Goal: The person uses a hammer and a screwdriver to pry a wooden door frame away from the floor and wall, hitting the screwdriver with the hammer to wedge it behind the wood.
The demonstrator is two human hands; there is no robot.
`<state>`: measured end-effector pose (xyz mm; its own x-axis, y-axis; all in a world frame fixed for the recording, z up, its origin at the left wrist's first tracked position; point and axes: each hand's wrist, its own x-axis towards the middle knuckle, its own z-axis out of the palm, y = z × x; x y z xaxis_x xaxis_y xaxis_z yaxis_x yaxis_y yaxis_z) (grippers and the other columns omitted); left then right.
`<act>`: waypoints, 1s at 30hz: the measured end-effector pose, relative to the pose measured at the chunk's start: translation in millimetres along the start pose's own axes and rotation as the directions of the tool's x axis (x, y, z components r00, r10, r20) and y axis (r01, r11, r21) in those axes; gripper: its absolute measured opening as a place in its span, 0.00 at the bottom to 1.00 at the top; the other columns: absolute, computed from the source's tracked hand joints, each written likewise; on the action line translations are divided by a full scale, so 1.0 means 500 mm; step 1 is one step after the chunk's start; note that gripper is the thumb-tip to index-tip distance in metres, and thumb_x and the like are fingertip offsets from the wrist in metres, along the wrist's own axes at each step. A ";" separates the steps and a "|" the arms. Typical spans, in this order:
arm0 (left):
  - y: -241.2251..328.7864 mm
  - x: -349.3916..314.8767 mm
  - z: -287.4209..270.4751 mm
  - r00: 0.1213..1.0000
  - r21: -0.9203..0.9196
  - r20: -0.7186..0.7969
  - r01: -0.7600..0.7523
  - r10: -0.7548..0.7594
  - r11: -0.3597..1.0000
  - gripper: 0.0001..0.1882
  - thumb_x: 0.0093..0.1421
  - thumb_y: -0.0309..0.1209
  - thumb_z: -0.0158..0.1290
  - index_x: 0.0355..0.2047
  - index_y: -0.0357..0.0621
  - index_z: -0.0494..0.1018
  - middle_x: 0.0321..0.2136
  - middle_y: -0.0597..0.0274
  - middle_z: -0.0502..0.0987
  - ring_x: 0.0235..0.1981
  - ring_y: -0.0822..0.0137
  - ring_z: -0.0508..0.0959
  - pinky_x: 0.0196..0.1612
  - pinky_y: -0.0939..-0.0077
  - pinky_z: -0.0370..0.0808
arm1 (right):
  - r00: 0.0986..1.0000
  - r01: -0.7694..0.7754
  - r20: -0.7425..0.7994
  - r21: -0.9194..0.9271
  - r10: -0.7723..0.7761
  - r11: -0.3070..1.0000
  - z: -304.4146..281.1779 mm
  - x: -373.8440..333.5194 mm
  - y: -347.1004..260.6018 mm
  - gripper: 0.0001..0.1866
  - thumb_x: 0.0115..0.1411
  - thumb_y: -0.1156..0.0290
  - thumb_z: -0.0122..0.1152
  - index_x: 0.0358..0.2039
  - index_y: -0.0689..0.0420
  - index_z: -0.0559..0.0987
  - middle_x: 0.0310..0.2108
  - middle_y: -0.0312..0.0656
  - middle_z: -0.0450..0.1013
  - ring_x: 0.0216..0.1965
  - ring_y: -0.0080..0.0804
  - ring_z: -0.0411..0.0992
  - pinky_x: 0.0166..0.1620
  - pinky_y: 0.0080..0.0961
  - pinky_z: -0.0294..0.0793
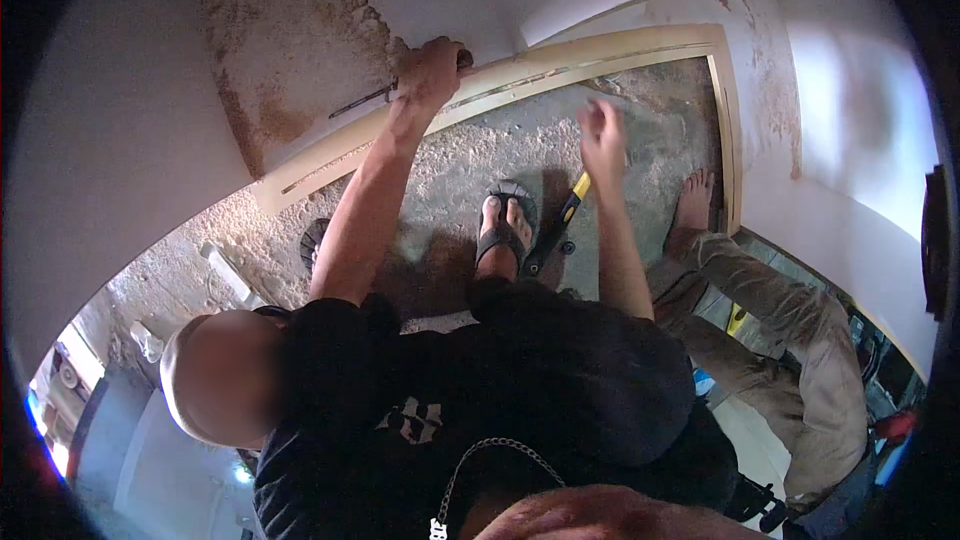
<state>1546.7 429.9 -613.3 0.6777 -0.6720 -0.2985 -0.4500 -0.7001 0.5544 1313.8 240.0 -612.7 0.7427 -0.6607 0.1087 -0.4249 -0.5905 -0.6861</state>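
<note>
My left hand (pixel 428 72) is closed around the dark handle of a thin-shafted tool (pixel 362 100), whose exact kind I cannot make out. Its narrow shaft sticks out to the left, over the long side of a pale wooden frame (pixel 630 48). A groove runs along that side. Nearer the middle, my right hand (pixel 602 140) is raised over the floor inside the frame, its curled fingers smeared by motion. Close to the right wrist is a tool with a yellow and black handle (pixel 572 204), partly behind the arm.
Pale crumbs and dust cover the floor (pixel 520 145). My sandalled foot (pixel 503 225) stands inside the frame. At the right sits a person in brown trousers (pixel 780 290), one bare foot by the frame. A capped head (pixel 200 380) is at lower left. Stained white walls (pixel 110 120) surround us.
</note>
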 end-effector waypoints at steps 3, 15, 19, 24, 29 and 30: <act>0.038 0.019 0.019 0.997 0.009 -0.020 -0.071 0.072 0.997 0.10 0.56 0.35 0.57 0.38 0.48 0.79 0.35 0.53 0.81 0.40 0.52 0.81 0.43 0.56 0.75 | 0.996 0.073 0.056 -0.122 -0.067 0.990 0.039 0.110 0.082 0.18 0.58 0.60 0.64 0.41 0.61 0.77 0.32 0.49 0.73 0.31 0.42 0.73 0.37 0.38 0.72; 0.051 -0.078 0.041 1.000 0.170 0.008 0.028 -0.029 0.985 0.14 0.58 0.42 0.57 0.41 0.52 0.79 0.37 0.51 0.81 0.41 0.51 0.81 0.44 0.55 0.78 | 0.975 -0.084 0.217 0.209 0.038 0.974 0.121 0.076 0.063 0.13 0.52 0.61 0.72 0.29 0.57 0.80 0.24 0.35 0.74 0.27 0.23 0.70 0.33 0.25 0.71; -0.001 -0.073 0.063 0.995 0.031 -0.042 0.088 -0.086 0.996 0.18 0.54 0.46 0.62 0.41 0.52 0.79 0.37 0.52 0.81 0.40 0.52 0.81 0.45 0.56 0.77 | 0.898 -0.051 0.439 0.021 0.037 0.998 0.056 0.080 -0.017 0.19 0.46 0.57 0.77 0.30 0.57 0.81 0.21 0.33 0.73 0.25 0.21 0.69 0.30 0.23 0.70; -0.003 -0.060 -0.020 0.996 -0.202 0.018 0.090 -0.088 0.975 0.18 0.52 0.46 0.64 0.33 0.45 0.80 0.30 0.57 0.82 0.32 0.61 0.81 0.38 0.64 0.76 | 1.000 0.006 0.023 0.055 -0.007 0.998 0.132 0.127 -0.037 0.15 0.48 0.60 0.74 0.34 0.53 0.82 0.27 0.39 0.74 0.28 0.33 0.73 0.34 0.31 0.73; 0.011 -0.077 -0.110 0.962 -0.763 -0.173 0.005 -0.211 0.646 0.19 0.57 0.47 0.61 0.25 0.43 0.75 0.18 0.64 0.75 0.20 0.69 0.74 0.25 0.65 0.70 | 0.995 0.023 -0.094 -0.209 -0.044 0.978 0.185 0.118 -0.032 0.12 0.51 0.57 0.70 0.30 0.49 0.80 0.30 0.40 0.75 0.36 0.41 0.74 0.40 0.38 0.74; 0.004 -0.085 -0.131 0.962 -0.890 -0.136 -0.014 -0.237 0.456 0.18 0.57 0.46 0.61 0.24 0.44 0.73 0.17 0.65 0.73 0.19 0.71 0.73 0.23 0.65 0.69 | 0.991 0.035 -0.114 -0.267 -0.068 0.963 0.194 0.116 -0.044 0.12 0.52 0.57 0.69 0.30 0.50 0.79 0.30 0.40 0.74 0.36 0.42 0.74 0.41 0.37 0.74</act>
<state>1555.5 472.8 -548.5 0.8376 -0.4481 -0.3125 0.3030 -0.0947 0.9483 1416.2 259.6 -661.2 0.7059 -0.6678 0.2362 -0.5215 -0.7156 -0.4647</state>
